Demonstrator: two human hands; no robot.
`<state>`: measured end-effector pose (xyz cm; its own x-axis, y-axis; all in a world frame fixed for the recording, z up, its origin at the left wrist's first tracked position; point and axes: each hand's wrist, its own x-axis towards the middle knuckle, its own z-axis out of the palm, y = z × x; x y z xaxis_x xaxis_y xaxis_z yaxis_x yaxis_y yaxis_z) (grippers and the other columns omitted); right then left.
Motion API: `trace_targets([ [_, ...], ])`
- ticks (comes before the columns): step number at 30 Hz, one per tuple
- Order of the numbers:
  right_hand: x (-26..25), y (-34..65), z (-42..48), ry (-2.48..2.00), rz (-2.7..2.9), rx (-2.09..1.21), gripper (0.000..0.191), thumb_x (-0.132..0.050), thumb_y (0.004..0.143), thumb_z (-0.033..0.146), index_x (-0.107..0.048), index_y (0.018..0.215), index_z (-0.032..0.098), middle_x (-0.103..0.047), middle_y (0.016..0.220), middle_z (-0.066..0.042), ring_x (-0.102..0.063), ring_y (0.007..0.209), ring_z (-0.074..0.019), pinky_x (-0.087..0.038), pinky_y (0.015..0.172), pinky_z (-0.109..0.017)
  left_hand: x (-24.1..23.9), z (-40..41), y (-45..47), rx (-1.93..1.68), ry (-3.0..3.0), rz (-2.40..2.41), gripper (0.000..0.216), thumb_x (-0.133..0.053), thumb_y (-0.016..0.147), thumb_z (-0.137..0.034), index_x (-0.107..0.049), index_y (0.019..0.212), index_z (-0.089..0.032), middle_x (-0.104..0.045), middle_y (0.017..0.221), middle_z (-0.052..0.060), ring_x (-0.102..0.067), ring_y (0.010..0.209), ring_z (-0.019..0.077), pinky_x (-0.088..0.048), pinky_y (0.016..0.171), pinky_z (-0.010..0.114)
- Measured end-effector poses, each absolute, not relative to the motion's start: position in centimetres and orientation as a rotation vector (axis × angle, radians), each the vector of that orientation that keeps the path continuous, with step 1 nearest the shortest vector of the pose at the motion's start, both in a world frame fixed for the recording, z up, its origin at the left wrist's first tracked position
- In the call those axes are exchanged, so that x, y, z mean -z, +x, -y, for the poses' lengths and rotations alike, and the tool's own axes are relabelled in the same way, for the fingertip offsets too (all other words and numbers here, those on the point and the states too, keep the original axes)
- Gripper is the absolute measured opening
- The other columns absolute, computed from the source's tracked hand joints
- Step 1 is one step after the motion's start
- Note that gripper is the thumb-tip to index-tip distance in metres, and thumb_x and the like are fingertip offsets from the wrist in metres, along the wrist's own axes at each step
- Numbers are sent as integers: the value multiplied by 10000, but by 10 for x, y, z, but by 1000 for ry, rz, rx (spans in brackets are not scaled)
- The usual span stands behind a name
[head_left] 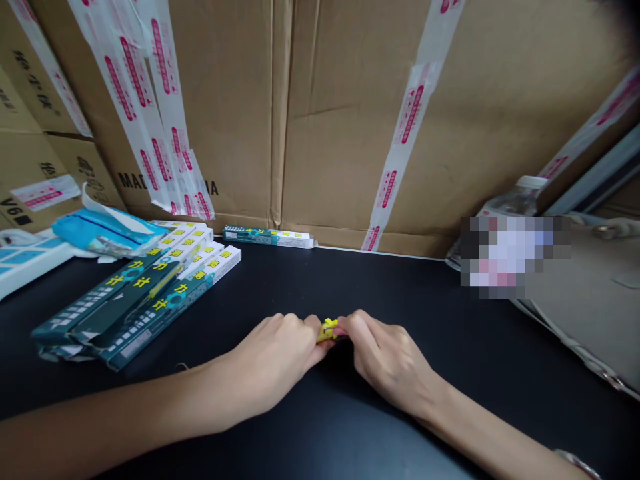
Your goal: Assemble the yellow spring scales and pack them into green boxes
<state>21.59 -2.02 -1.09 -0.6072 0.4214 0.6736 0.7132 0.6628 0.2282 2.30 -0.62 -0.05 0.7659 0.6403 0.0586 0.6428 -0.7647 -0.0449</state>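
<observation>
Over the middle of the black table, my left hand [283, 353] is closed around a small yellow plastic piece [329, 329]. Only a short end of that piece shows; my fingers hide the rest, so its kind is unclear. From the other side, my right hand [387, 357] pinches its end between thumb and fingertips, with a thin dark bit showing there. Both hands nearly meet, knuckles up. To the left lies a stack of slim dark green and white boxes [173, 297] with yellow lettering.
A similar slim box [267, 237] lies against the large cardboard box [340, 120] behind the black table [320, 283]. A blue tissue pack [107, 230] rests by the stack. At right stand a clear bottle [520, 197] and a beige bag [595, 300].
</observation>
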Motion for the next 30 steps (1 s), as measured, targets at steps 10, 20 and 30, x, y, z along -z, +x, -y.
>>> trace_targets([
  [10,14,210,18,-967,2210,566,258,-287,902,-7,-404,836,213,-583,642,1,-565,461,-124,-409,431,-194,-5,8,26,140,-2925,1302,241,-423,1013,-275,-624,925,-176,-709,734,59,-701,615,266,-447,527,313],
  [20,16,210,17,-1041,2209,520,244,-296,873,-5,-385,848,221,-600,647,-7,-588,441,-136,-420,411,-191,-9,11,29,42,-2844,1198,169,-481,974,-183,-649,957,-176,-716,744,46,-703,590,268,-434,482,314],
  [30,16,210,17,-1034,2209,470,237,-297,873,1,-380,851,223,-617,653,-14,-610,447,-147,-427,411,-199,-11,10,33,-23,-2875,1299,186,-479,982,-202,-661,968,-165,-738,795,73,-714,617,298,-460,514,341],
])
